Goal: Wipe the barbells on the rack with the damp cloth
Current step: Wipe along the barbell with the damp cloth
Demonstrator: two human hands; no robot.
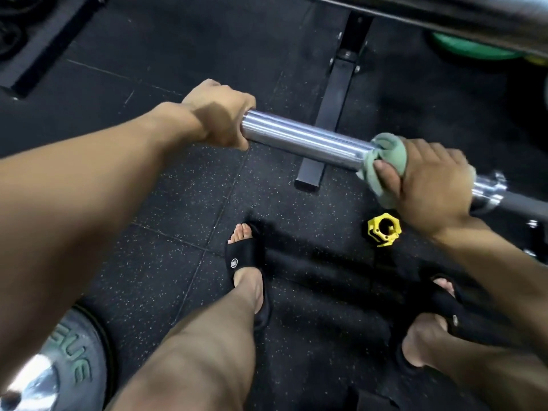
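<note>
A chrome barbell sleeve [305, 137] runs from centre left down to the right, where its collar [489, 191] meets the thinner grey shaft. My left hand [221, 117] grips the free end of the sleeve. A pale green cloth [385, 157] is wrapped round the sleeve near the collar. My right hand [430, 185] grips the cloth and the sleeve under it, thumb pressed on the cloth. A second barbell [462, 22] crosses the top right, blurred and close to the camera.
A yellow barbell clip [384, 229] lies on the black rubber floor below my right hand. A black rack foot [332, 114] runs under the sleeve. A weight plate [77, 366] sits at bottom left, a green plate [471, 50] at top right. My sandalled feet stand below.
</note>
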